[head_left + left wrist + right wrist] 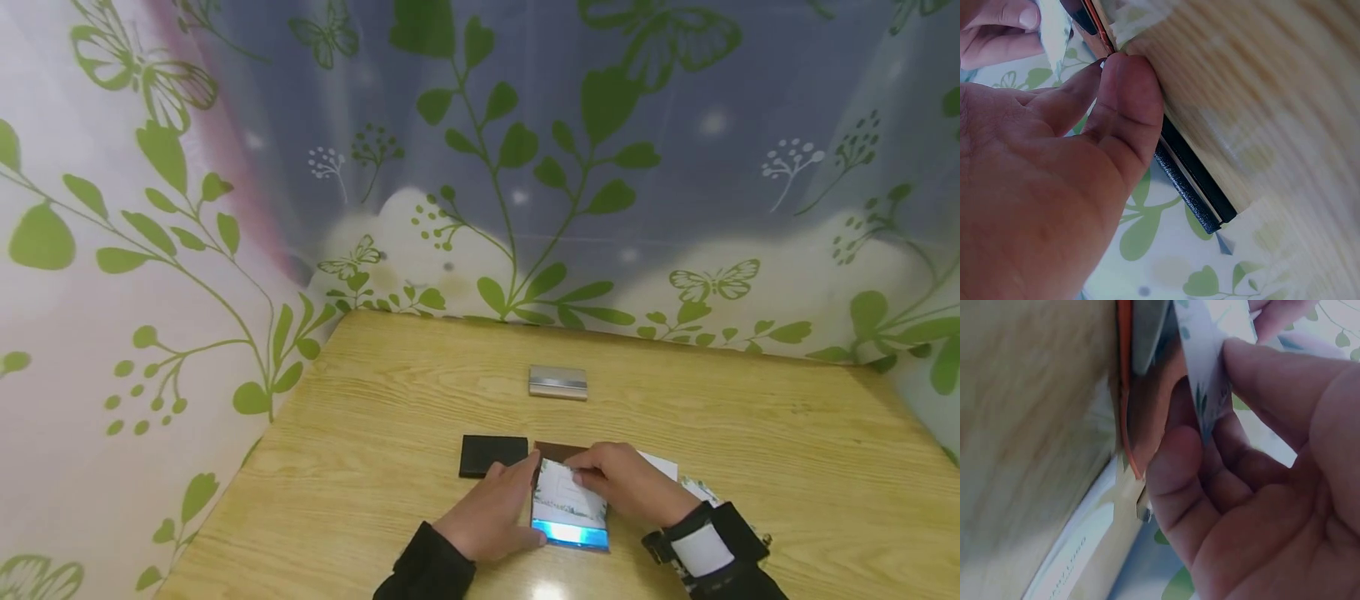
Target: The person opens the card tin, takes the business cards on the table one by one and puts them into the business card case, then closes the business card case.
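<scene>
A brown card case (551,451) lies opened on the table, its shiny inner face reflecting blue at the near end. My left hand (491,512) holds the case by its left side, the thumb at the near corner. In the left wrist view, thumb and finger of that hand meet at the case's edge. Between the thumb and fingers of my right hand (633,483) is a white card (1200,350) printed with green leaves. It is tilted over the case, and in the right wrist view the case's orange-brown lining (1147,419) shows behind it.
A black card case (492,456) lies just left of the brown one. Farther back sits a silver card case (558,382). White paper (662,464) and a leaf-printed card (697,490) lie partly behind my right hand. Patterned curtains (480,167) border the table.
</scene>
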{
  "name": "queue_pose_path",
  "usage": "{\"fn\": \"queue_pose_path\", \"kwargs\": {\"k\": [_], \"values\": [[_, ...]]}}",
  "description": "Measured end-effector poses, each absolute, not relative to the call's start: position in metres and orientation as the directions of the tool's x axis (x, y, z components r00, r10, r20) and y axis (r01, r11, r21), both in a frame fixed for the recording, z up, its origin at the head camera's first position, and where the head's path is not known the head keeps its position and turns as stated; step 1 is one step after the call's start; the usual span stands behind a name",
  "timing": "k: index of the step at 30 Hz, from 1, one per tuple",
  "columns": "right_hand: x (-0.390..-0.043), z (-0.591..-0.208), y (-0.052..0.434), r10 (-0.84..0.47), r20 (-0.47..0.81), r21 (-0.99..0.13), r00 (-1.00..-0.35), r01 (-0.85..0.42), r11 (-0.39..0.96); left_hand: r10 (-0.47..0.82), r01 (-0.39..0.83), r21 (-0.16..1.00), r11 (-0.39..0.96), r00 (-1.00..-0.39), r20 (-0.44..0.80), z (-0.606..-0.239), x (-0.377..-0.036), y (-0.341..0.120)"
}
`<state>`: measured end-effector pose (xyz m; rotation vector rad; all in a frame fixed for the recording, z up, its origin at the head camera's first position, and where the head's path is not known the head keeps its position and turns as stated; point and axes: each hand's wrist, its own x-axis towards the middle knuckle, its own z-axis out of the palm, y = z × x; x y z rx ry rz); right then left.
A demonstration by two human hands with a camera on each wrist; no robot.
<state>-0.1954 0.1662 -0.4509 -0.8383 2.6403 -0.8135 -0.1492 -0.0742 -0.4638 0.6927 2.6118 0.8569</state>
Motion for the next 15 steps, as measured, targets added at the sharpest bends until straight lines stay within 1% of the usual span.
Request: {"fn": "queue_pose_path", "kwargs": {"k": [7,10,15], "values": [[-0.1945,-0.449,0.1684,-0.643,-0.096,-0.617,-0.76,-0.462,0.638,0.541,0.385,0.588,0.711,-0.834,-0.108,-0.4653,-0.1524,-0.0736],[-0.194,-0.4471,0.1682,-0.637,-0.108,-0.63,-0.763,-0.443,0.638,0.537,0.379,0.592,0.711,-0.836,-0.11,-0.4654,-0.1536,-0.0742],[-0.1894,-0.4463,0.1658,-0.596,-0.13,-0.643,-0.792,-0.39,0.659,0.537,0.364,0.61,0.704,-0.834,-0.122,-0.465,-0.152,-0.0747]]}}
